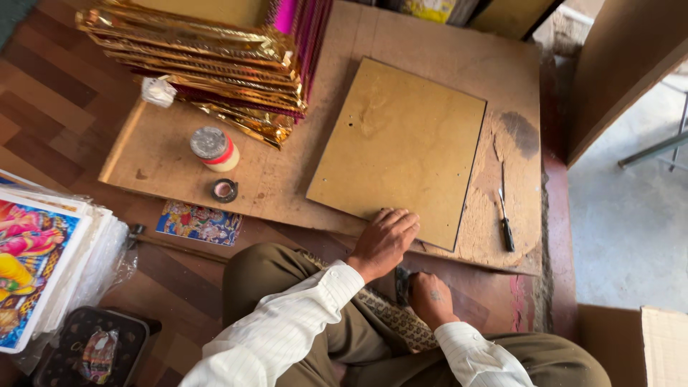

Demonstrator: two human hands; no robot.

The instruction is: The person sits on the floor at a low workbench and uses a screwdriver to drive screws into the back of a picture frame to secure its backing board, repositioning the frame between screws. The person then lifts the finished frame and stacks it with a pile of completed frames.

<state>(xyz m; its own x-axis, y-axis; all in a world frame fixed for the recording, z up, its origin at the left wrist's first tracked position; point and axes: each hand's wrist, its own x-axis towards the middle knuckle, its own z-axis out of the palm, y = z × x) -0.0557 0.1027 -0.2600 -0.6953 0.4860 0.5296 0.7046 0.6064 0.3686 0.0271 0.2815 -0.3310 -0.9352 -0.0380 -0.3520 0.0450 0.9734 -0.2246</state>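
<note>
Patterned wood floor [50, 107], daylit concrete [631, 236]

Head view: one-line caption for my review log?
Left hand presses a flat rectangular tan board; right hand grips a dark tool below.

White striped long sleeves, olive-brown trousers, small mark on right hand [433, 296]
</note>
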